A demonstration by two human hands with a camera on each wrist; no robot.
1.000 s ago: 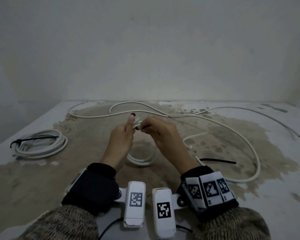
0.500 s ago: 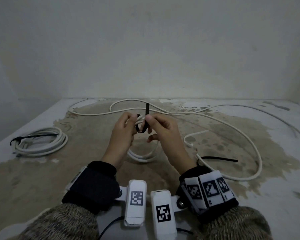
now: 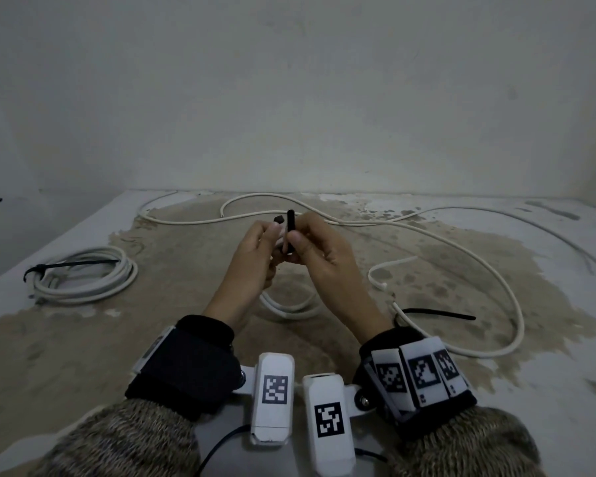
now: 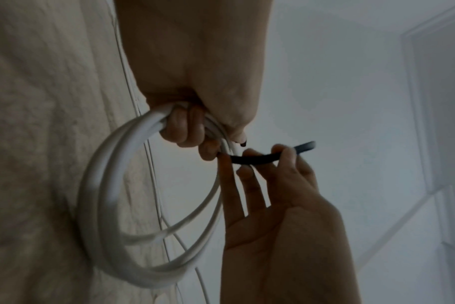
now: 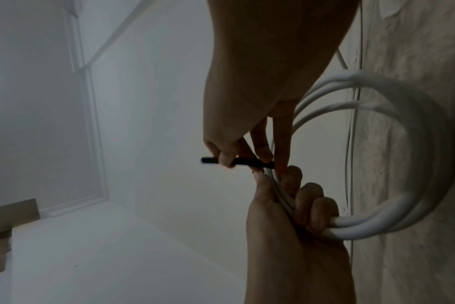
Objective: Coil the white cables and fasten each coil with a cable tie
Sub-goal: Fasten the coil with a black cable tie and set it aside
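Observation:
Above the table's middle my left hand (image 3: 255, 256) grips the top of a white cable coil (image 3: 289, 306), its fingers (image 4: 182, 127) curled round the strands (image 5: 392, 222). My right hand (image 3: 319, 254) pinches a black cable tie (image 3: 290, 232) between thumb and fingers (image 5: 229, 158), right beside the gripped strands (image 4: 229, 144). The tie's free end (image 4: 305, 146) sticks out past the right thumb. The coil's lower loops (image 4: 112, 205) hang below both hands. How the tie wraps the strands is hidden by the fingers.
A tied white coil (image 3: 83, 280) with a black tie lies at the table's left. A long loose white cable (image 3: 479, 266) snakes across the back and right. A spare black tie (image 3: 437, 313) lies on the table right of my right wrist. The wall stands close behind.
The black tie has come up between my hands: hidden one second ago, it now stands upright in my right hand's pinch. Both hands rose slightly with the coil.

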